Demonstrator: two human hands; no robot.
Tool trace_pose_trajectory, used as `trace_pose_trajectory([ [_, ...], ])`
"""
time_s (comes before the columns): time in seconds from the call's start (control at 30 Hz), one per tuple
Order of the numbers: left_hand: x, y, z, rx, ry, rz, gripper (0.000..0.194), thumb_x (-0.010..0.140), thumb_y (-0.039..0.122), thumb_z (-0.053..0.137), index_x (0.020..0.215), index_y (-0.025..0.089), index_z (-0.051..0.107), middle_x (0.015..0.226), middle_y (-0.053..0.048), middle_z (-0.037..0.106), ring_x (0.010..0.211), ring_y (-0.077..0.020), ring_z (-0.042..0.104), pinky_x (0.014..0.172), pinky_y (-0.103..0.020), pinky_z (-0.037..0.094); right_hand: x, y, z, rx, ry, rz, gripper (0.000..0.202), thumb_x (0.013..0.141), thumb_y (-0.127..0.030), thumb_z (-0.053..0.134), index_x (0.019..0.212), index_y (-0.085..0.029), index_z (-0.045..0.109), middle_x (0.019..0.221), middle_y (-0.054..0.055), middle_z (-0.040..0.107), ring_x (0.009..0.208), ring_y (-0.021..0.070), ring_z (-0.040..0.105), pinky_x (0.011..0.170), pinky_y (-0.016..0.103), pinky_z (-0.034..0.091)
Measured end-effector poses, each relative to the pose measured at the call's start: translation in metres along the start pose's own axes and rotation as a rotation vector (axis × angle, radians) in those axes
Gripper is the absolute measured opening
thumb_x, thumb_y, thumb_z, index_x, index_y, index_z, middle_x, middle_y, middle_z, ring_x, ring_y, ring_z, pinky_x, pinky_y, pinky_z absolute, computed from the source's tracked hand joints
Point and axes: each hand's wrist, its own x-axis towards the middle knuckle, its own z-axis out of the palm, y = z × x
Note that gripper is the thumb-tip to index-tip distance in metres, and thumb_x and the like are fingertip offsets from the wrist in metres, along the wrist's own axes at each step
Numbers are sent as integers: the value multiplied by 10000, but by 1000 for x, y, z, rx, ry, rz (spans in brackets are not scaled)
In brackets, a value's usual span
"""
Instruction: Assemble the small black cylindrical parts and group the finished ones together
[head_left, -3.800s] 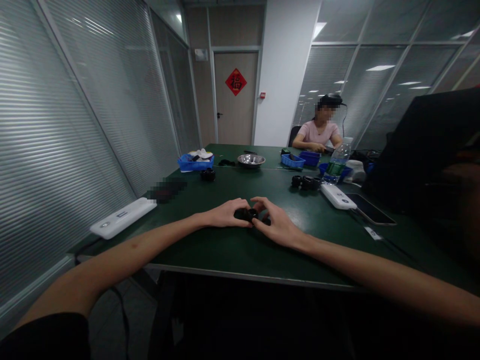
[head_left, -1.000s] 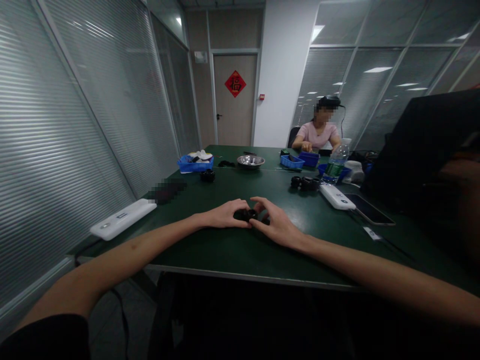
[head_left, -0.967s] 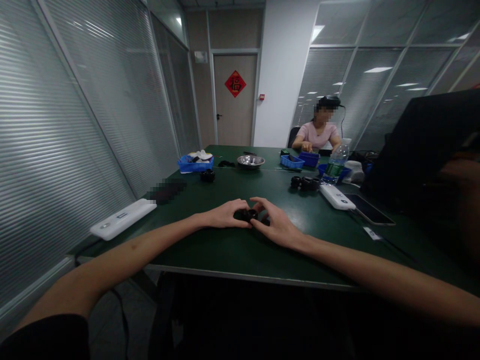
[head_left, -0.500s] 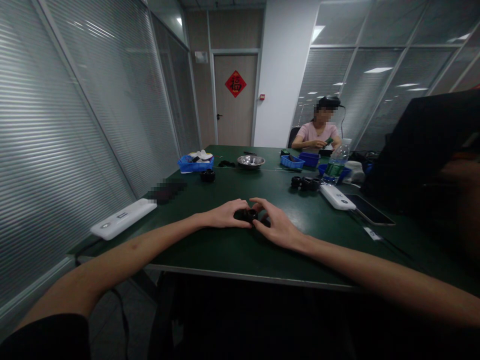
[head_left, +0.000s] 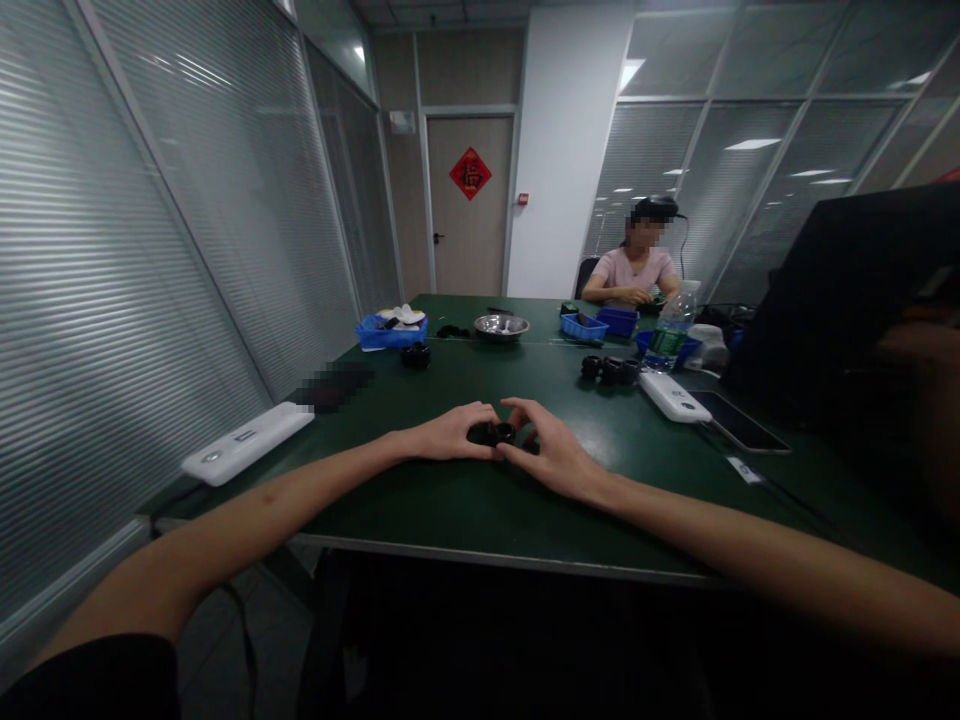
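Just above the green table, near its front middle, is a small black round part (head_left: 504, 433) with a ring-like opening on top. My left hand (head_left: 450, 432) grips it from the left, thumb in front and fingers behind. My right hand (head_left: 559, 452) curves around its right side, with the thumb against the front and the index finger arched over the back. Both hands partly cover the part, so its full shape is hidden. Similar black round parts (head_left: 611, 369) stand in a cluster at the right, and another dark part (head_left: 415, 355) sits farther left.
Beyond the hands are a metal bowl (head_left: 501, 327), a filled blue basket (head_left: 391, 331) and small blue trays (head_left: 584, 327). At right stand a water bottle (head_left: 673, 330), a white device (head_left: 673, 397) and a phone (head_left: 742, 420). Another white device (head_left: 247, 443) lies left. A person (head_left: 637, 270) sits across.
My right thumb and the black part have shifted slightly left, while both hands keep their hold. Across the table, the person's hands have dropped lower with a green item.
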Motion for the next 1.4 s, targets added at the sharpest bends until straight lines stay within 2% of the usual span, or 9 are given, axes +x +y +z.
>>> trace_pose_trajectory([
  [0.23, 0, -3, 1, -17, 16, 30, 396, 897, 529, 704, 1086, 186, 643, 1077, -73, 617, 1021, -242, 551, 887, -362, 426, -1, -4, -1, 22, -45, -5, 559, 923, -214, 630, 1452, -238, 451, 1215, 92, 653, 1001, 227, 660, 831, 399, 573],
  [0.4, 0, -1, 0, 5, -5, 16, 390, 914, 535, 684, 1068, 180, 639, 1057, -63, 610, 1000, -235, 547, 871, -354, 420, -1, 0, 0, -14, 11, 4, 600, 906, -345, 715, 1441, -232, 468, 1171, 91, 635, 1021, 249, 646, 842, 421, 576],
  [0.5, 0, 1, -1, 9, -9, 7, 390, 914, 542, 680, 1049, 178, 635, 1053, -61, 605, 997, -232, 544, 867, -349, 417, 0, 1, 0, 8, -1, 29, 609, 920, -318, 695, 1465, -233, 437, 1144, 78, 646, 976, 232, 657, 829, 407, 577],
  [0.63, 0, 2, -1, 4, -10, -3, 408, 917, 564, 666, 1058, 181, 638, 1045, -60, 597, 998, -231, 538, 852, -338, 420, -1, -1, 0, 16, -23, -4, 600, 924, -245, 652, 1478, -235, 421, 1205, 91, 649, 1023, 232, 651, 827, 394, 571],
  [0.8, 0, 0, 0, 24, -10, -1, 429, 913, 578, 665, 1060, 176, 633, 1042, -60, 596, 988, -231, 536, 854, -342, 413, 0, 3, 1, -13, 19, 15, 645, 897, -344, 725, 1464, -223, 444, 1149, 81, 650, 1002, 237, 649, 859, 418, 567],
  [1.0, 0, -2, 0, 6, -7, 12, 401, 915, 543, 678, 1090, 184, 638, 1067, -63, 605, 1005, -234, 540, 879, -356, 415, 0, 1, 0, 42, -20, -4, 591, 932, -244, 643, 1479, -255, 419, 1187, 75, 657, 1007, 221, 653, 820, 382, 569],
  [1.1, -1, -1, -1, 18, -11, 7, 400, 920, 542, 671, 1086, 179, 632, 1067, -66, 597, 993, -231, 536, 874, -356, 413, 0, 0, 0, 22, 1, 5, 621, 915, -292, 687, 1476, -241, 426, 1197, 86, 651, 1043, 235, 644, 844, 395, 565],
  [1.2, -1, 0, -2, 21, -21, -4, 396, 929, 541, 660, 1080, 177, 629, 1066, -65, 593, 986, -228, 531, 864, -351, 408, 1, 1, 0, -10, 2, 39, 641, 905, -348, 719, 1469, -232, 437, 1146, 78, 659, 977, 230, 651, 842, 409, 557],
  [1.4, 0, -1, -1, 28, -21, 2, 397, 920, 548, 671, 1067, 181, 631, 1051, -59, 586, 989, -229, 528, 874, -351, 402, 0, -3, -2, 20, -41, 27, 611, 919, -228, 648, 1482, -242, 412, 1199, 80, 664, 944, 206, 656, 845, 396, 555],
])
